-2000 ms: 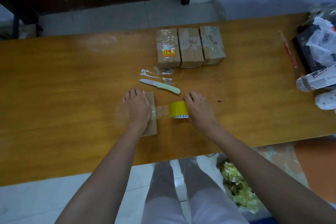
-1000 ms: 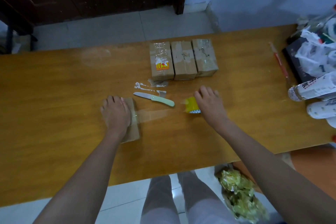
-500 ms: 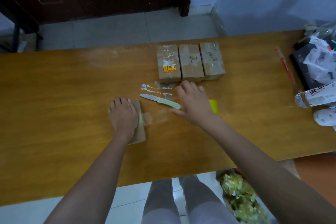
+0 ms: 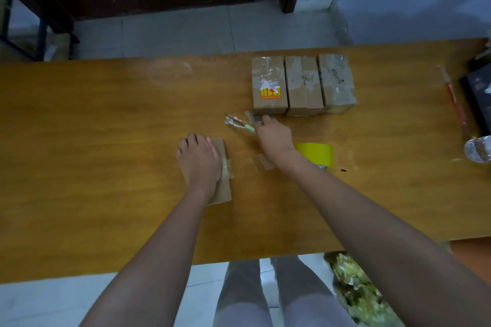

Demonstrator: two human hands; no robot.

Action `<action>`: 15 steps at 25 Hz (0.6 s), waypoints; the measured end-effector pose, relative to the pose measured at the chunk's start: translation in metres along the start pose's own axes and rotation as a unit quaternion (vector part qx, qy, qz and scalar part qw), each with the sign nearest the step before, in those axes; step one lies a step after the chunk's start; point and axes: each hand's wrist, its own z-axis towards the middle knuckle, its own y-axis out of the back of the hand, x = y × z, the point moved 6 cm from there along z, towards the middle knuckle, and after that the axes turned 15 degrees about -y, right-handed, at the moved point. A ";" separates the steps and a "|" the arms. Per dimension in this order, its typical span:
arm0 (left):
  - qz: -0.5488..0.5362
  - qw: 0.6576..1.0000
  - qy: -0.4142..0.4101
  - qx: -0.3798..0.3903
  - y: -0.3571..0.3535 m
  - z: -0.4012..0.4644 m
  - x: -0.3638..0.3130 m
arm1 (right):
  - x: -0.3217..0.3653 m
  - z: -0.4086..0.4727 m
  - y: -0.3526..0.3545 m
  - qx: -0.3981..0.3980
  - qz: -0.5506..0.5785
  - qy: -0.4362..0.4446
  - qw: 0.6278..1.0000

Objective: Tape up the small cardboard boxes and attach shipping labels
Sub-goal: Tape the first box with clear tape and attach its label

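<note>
My left hand lies flat on a small cardboard box near the table's middle. A clear strip of tape runs from the box's right side toward the yellow tape roll, which stands on the table by my right forearm. My right hand is closed around the pale green handle of a small knife, whose blade points left and looks blurred. Three taped boxes stand side by side at the back; the left one bears a red-and-yellow sticker.
White paper scraps lie by the knife blade. A red pen, a dark box and a plastic bottle crowd the table's right end. A bag of crumpled wrappers sits on the floor beneath the front edge.
My right hand let go of the tape roll after pulling out a strip, moved left and back, and took hold of the knife. My left hand stayed on the box.
</note>
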 end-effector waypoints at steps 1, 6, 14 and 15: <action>0.000 1.000 0.000 0.002 0.000 0.000 0.000 | 0.004 0.000 0.008 -0.016 0.020 0.007 1.000; -0.009 1.000 0.000 0.005 -0.001 0.000 -0.001 | 0.002 -0.028 0.039 -0.077 0.207 -0.046 0.974; -0.024 1.000 -0.006 0.006 -0.001 0.000 0.001 | 0.016 -0.139 -0.062 0.095 0.301 -0.126 0.941; -0.025 1.000 -0.007 0.007 -0.002 0.001 0.001 | 0.021 -0.144 -0.067 0.101 0.297 -0.125 0.941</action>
